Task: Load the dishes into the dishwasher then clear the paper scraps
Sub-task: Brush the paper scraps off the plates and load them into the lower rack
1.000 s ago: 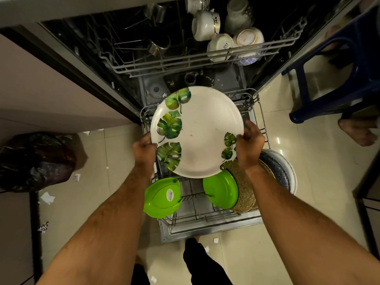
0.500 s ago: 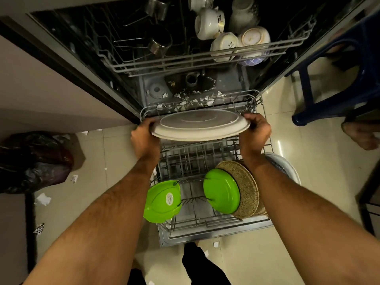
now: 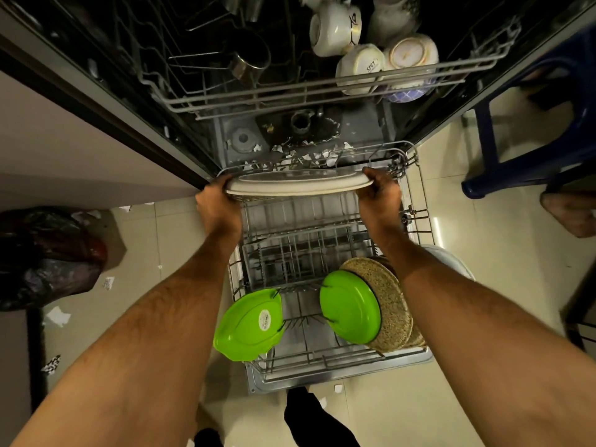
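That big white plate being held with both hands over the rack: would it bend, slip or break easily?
The white plate probably won't bend: it spans straight between the left hand and right hand. Its smooth, glossy rim may be slippery, which could explain the two-handed grip. Whether it is breakable ceramic or tougher melamine cannot be told, so lower it gently into the lower rack.

My left hand (image 3: 216,206) and right hand (image 3: 380,191) hold a plate (image 3: 298,186) at the lower rack's (image 3: 322,359) far end; two plates (image 3: 248,321) stand nearest me, cups (image 3: 359,69) in the upper rack (image 3: 290,95) beyond.
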Demonstrator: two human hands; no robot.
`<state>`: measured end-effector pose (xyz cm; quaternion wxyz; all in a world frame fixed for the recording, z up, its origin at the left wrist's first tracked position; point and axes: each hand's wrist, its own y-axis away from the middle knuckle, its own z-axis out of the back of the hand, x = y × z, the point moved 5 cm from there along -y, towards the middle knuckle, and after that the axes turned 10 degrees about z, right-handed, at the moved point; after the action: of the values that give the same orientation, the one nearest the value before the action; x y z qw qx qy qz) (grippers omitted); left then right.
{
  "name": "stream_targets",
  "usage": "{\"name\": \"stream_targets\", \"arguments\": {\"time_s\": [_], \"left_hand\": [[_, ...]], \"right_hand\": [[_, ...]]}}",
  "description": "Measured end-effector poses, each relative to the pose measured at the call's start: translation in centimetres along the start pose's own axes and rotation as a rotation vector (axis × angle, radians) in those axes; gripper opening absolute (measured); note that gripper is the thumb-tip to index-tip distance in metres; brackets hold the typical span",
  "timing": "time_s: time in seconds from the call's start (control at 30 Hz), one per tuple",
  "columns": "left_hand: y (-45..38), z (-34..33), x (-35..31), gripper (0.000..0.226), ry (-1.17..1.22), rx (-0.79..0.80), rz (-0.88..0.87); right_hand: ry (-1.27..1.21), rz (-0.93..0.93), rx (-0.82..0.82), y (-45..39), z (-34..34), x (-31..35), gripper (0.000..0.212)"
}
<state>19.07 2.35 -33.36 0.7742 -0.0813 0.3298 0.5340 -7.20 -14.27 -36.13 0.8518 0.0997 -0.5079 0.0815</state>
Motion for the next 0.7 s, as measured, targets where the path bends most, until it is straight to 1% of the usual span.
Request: {"name": "stream_targets", "arguments": {"time_s": [0.13,0.2,0.27,0.33,0.43,0.5,0.63,0.7], "left_hand": [[-0.9,0.0,1.2,0.031,0.007,0.015,0.092],[-1.4,0.2,1.6,0.030,-0.009,0.003,0.114],[-1.8,0.3,1.8,0.029,-0.018,-0.006,0.126],[-2.0,0.4,1.9,0.030,-0.015,-0.011,0.140],[-2.1,0.5,2.1,0.030,-0.009,-0.010,0.160],[-1.9,0.6,2.3,0.030,0.006,0.005,0.192],[-0.8,0.7,3.3,0.038,-0.017,0.015,0.168],[0.1,0.6,3.8,0.040,-0.048,0.042,0.135]], "right_hand": [[-0.002,-0.014,0.106,0.0,-2.4,0.1,0.039],[0.014,0.012,0.189,0.0,-3.7,0.1,0.041],[0.017,0.020,0.229,-0.2,-4.7,-0.1,0.042],[0.006,0.009,0.227,-0.3,-5.3,-0.2,0.044],[-0.016,-0.011,0.278,0.4,-6.1,0.1,0.057],[0.070,0.022,0.290,0.9,-6.0,0.3,0.064],[0.172,0.055,0.253,2.0,-5.0,0.1,0.053],[0.206,0.070,0.246,2.6,-4.8,-0.2,0.053]]}}
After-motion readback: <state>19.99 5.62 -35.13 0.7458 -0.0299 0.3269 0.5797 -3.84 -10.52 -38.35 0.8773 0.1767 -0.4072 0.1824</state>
